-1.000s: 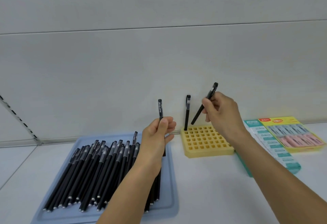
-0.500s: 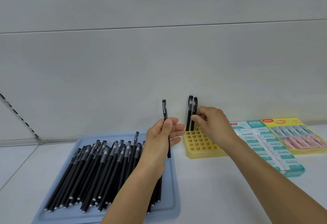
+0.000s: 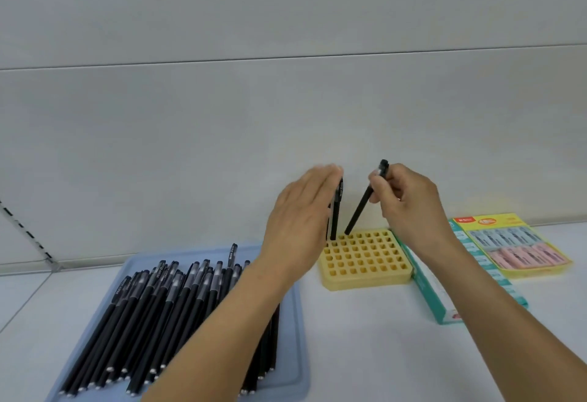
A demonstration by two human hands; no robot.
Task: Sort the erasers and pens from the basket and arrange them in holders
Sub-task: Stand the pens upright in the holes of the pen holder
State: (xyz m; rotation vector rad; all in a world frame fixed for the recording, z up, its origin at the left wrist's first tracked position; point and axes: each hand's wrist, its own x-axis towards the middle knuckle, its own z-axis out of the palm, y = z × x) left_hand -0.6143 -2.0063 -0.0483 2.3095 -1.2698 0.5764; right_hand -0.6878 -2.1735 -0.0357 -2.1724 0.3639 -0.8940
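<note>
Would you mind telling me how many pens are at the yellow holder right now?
2 show plainly: one upright pen in the back-left corner of the yellow holder, and a tilted pen gripped by the right hand. The left hand may hide another.

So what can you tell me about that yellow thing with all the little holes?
The yellow pen holder is a low square block, plastic by its look, with a grid of small square holes on top. It sits flat on the white table, right of the blue tray. Pens stand in its far-left holes behind the left hand; the right hand aims another pen at the back row.
</note>
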